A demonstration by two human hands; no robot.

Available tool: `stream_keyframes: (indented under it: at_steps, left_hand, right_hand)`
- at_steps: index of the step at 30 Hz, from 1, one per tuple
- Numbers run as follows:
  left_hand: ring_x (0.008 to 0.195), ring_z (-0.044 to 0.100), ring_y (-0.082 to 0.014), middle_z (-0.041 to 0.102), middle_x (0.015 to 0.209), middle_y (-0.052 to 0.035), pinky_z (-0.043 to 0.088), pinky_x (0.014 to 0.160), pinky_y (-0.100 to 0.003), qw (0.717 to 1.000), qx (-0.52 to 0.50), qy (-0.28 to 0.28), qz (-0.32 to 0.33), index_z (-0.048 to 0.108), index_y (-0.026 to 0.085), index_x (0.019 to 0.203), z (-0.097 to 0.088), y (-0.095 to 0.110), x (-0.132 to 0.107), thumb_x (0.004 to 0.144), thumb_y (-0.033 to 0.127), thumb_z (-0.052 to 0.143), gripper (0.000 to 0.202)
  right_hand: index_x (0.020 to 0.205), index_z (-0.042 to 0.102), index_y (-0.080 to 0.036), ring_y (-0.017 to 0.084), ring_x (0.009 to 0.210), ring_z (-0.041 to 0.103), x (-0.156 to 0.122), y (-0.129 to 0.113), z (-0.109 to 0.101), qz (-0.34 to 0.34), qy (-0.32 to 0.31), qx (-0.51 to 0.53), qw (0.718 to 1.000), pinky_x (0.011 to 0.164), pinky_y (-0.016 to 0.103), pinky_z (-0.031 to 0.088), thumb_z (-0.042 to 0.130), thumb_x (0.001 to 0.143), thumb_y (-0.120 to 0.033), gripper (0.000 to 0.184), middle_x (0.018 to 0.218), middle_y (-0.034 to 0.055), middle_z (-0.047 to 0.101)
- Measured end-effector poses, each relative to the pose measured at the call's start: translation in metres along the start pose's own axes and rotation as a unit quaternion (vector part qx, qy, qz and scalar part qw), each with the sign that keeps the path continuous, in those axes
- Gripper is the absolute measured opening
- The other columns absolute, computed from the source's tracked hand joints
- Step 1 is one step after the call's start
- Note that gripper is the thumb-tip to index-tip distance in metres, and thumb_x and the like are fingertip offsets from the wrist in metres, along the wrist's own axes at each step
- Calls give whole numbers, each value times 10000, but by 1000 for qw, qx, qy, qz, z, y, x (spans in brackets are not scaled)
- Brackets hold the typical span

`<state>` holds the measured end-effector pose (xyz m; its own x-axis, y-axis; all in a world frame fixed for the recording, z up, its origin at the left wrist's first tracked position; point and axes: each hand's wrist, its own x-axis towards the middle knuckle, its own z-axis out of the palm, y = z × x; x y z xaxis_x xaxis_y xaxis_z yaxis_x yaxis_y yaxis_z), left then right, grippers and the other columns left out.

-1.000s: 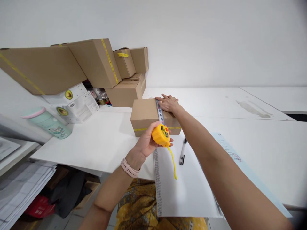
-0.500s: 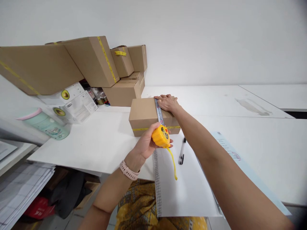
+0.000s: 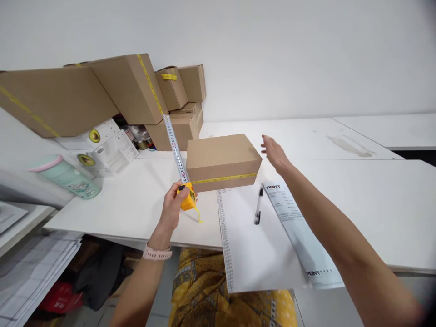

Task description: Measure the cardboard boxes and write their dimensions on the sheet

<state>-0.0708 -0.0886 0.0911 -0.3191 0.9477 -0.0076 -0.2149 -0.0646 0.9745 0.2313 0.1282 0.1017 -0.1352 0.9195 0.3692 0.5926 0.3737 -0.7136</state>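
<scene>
My left hand (image 3: 173, 204) is closed around a yellow tape measure (image 3: 186, 196), left of a cardboard box (image 3: 221, 156). The metal blade (image 3: 175, 147) extends up and away from its case, beside the box's left side, and a yellow wrist strap dangles below. To the right of the box, my right hand (image 3: 275, 152) is in the air with its fingers stretched out, holding nothing and apart from the cardboard. Yellow tape runs along the lower front of the box, which sits on the white table (image 3: 136, 200).
Several cardboard boxes (image 3: 126, 88) are stacked at the back left, above white avocado-print boxes (image 3: 105, 150). A mint bottle (image 3: 68, 177) stands at the left. Near me lie a spiral notebook (image 3: 262, 259), a pen (image 3: 259, 206) and a printed pale blue sheet (image 3: 306, 240).
My left hand has moved left with the tape measure, whose blade is off the box top and longer. My right hand has let go of the blade end and moved right.
</scene>
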Motion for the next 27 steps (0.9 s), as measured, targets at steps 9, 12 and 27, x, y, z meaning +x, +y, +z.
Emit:
stream_keyframes:
  at_steps: [9,12,27]
  left_hand:
    - [676,732,-240,711,915,-32,616,637,-381,995,-41,-86,8,606,174,978,2,48,31,645,408,794,448]
    - [676,733,-248,707,856,-37,622,648,-386,994,-17,-103,13,628,155,963,7,70,39,668,418,780,424]
    - [684,692,-199,635,840,-25,559,617,-314,978,-36,-184,-94,623,174,974,71,2,-18,686,423,831,434]
  right_hand:
    - [1366,530,-285,311,1158,601,-38,-50,-37,-9,-87,20,996,942,503,524,500,912,-661,590,1333,121,616]
    - [1159,591,-252,295,1053,610,-18,-64,-34,-12,-17,-58,998,909,493,496,462,942,-597,428,1231,127,637]
    - [1038,613,-177,298,896,573,64,-72,19,-114,67,-275,952,946,458,361,179,1002,-242,440,938,155,685]
